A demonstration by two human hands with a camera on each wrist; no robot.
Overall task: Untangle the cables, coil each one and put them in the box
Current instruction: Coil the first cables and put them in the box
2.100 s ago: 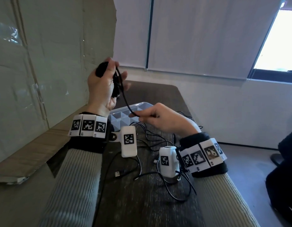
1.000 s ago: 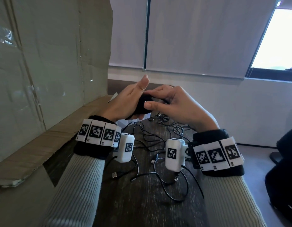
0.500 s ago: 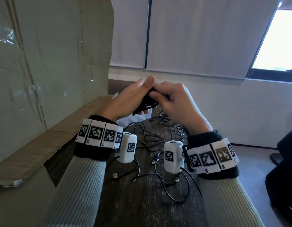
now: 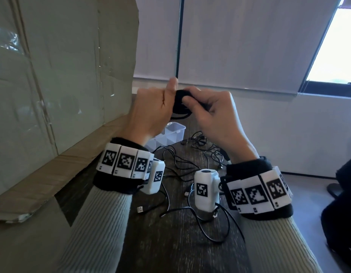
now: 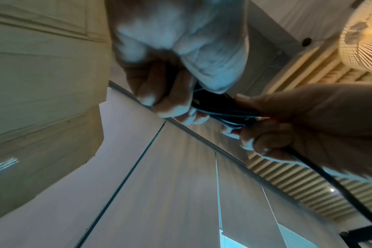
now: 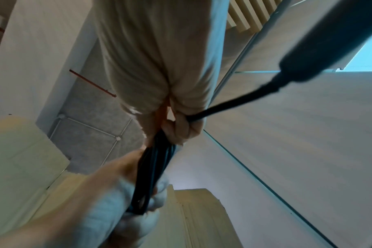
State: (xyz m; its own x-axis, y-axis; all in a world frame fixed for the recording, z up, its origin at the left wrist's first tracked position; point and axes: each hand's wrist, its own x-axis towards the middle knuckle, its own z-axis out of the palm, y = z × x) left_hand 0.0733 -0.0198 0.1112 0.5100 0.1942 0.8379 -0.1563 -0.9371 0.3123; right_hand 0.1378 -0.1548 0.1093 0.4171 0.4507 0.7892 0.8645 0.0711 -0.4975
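A coiled black cable [image 4: 179,104] is held in the air between both hands, above the far part of the table. My left hand [image 4: 151,111] grips one end of the bundle [image 5: 214,107], thumb pointing up. My right hand [image 4: 210,113] pinches the other end [image 6: 157,154] with curled fingers, and a loose strand [image 6: 234,104] runs out past them. Below and behind the hands stands the clear plastic compartment box [image 4: 170,133]. More black cables [image 4: 192,154] lie tangled on the dark table [image 4: 170,243], with USB plugs [image 4: 140,209] near me.
A tall cardboard sheet [image 4: 62,75] leans along the left side of the table, its folded flap [image 4: 33,188] lying over the table's left edge. White wall and blinds stand behind. A dark object [image 4: 344,213] sits at the right, off the table.
The hands came together from apart, both closing on the coil. They have since risen a little, uncovering the clear box beneath them.
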